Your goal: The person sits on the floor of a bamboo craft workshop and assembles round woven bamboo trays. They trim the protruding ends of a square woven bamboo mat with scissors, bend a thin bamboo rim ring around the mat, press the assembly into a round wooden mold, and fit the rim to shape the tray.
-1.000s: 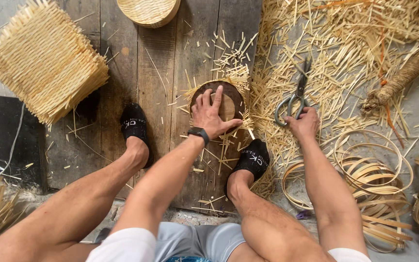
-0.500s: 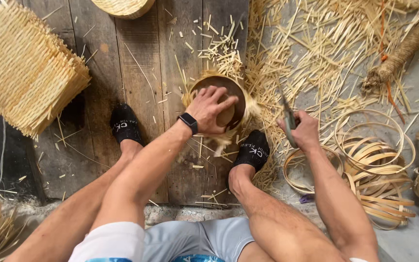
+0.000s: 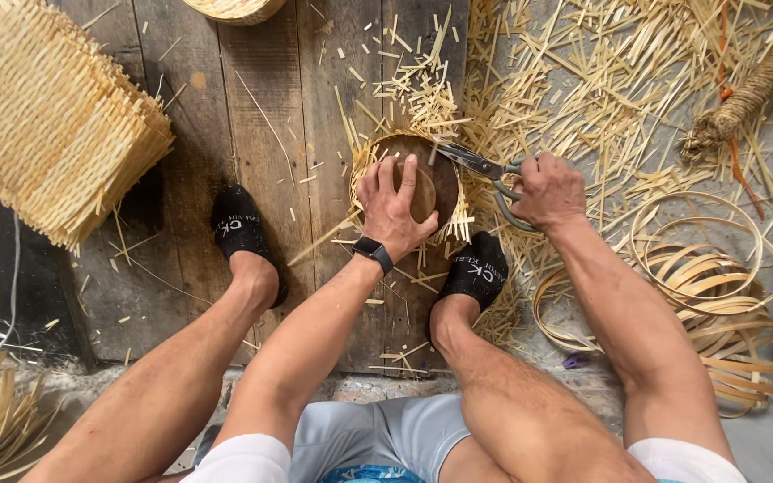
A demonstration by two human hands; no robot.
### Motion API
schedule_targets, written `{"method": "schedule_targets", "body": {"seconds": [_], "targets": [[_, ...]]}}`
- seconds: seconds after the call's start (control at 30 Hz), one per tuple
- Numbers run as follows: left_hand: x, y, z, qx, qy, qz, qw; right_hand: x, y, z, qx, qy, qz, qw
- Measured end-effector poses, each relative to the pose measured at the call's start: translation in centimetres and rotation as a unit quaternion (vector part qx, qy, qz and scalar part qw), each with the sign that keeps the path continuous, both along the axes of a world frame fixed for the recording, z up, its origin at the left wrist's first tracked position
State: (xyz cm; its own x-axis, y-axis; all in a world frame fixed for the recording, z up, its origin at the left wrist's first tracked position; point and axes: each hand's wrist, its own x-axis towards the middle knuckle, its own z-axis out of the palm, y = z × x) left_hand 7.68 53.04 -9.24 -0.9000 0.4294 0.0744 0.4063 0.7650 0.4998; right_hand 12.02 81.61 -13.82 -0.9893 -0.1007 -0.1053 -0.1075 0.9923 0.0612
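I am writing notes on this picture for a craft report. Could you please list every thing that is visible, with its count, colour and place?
round wooden mould: one, dark brown, on the planks, ringed by woven straw, under the left hand
scissors: one pair, grey metal, blades at the mould's right edge
stack of woven mats: one stack, pale yellow, upper left
woven basket: one, pale yellow, top edge, partly cut off
straw offcuts: many, yellow, floor at upper right
coiled strips: several, tan, right
rope bundle: one, brown, upper right
plank floor: grey wood
socks: two, black
wristband: one, black
left hand: pressed on the mould
right hand: holds the scissors
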Motion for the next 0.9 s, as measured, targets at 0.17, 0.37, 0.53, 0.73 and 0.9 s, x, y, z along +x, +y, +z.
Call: {"method": "schedule_targets", "body": {"seconds": [0.17,0.37,0.53,0.73,0.9], "targets": [[-0.8,-0.8,0.6,-0.008,-0.022,-0.069,0.997,-0.4,-0.8,-0.4,-0.030,0.153,0.016,0.988],[-2.0,-2.1,0.6,0.000,-0.034,-0.173,0.984,-0.6,0.0,0.4,-0.034,0.012,0.020,0.999],[-3.1,-2.6,0.7,-0.023,-0.045,-0.228,0.972,-1.5,-1.1,-0.5,0.008,0.135,0.038,0.990],[-0.2,-1.8,1.7,0.005,-0.033,-0.018,0.999,-1.1,0.3,-0.5,-0.007,-0.021,0.027,0.999],[1.0,-0.2,1.2,0.032,-0.032,0.077,0.996,-1.1,-0.9,-0.1,0.029,0.150,0.058,0.987]]}}
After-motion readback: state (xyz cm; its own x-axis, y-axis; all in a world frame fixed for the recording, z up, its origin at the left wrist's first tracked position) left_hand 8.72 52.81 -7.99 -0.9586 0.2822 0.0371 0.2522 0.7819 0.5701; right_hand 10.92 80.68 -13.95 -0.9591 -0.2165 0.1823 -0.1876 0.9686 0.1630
